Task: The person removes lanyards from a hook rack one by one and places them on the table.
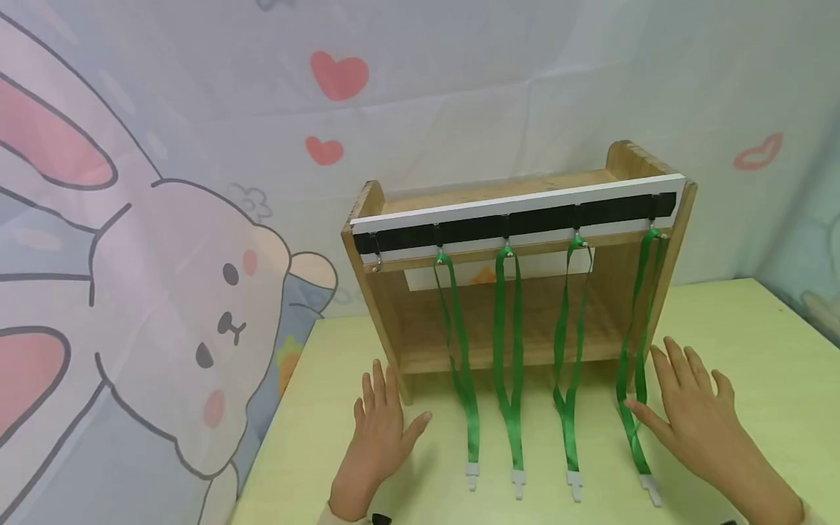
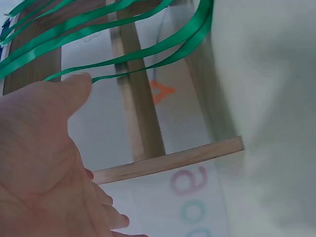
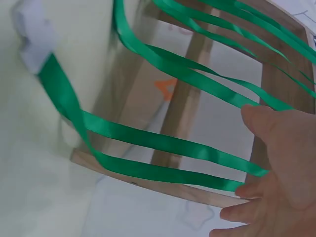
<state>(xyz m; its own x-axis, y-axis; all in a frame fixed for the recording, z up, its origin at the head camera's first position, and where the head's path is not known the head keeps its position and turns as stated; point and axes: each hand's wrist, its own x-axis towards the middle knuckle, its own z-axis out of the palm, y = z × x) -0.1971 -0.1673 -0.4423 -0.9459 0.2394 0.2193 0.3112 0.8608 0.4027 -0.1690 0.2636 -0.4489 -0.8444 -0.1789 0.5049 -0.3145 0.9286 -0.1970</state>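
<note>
Several green lanyards with white clips hang from small hooks on a wooden rack (image 1: 426, 348). My left hand (image 1: 375, 434) is over the table at the rack's front left, fingers straight and thumb spread. The leftmost lanyard (image 1: 473, 430) hangs to the right of its thumb. My right hand (image 1: 702, 415) hovers at the front right, fingers extended. Its thumb overlaps the rightmost lanyard (image 1: 639, 453) in the head view; whether they touch I cannot tell. In the right wrist view that lanyard (image 3: 143, 170) runs past the fingers, its white clip (image 3: 37, 39) blurred. Neither hand holds anything.
The rack's front carries a white board with a black strip (image 1: 472, 224) and a hook (image 1: 376, 255) at its left end. A pale yellow table (image 1: 741, 335) lies beneath. Behind hangs a printed cloth (image 1: 459, 131) with hearts and a rabbit.
</note>
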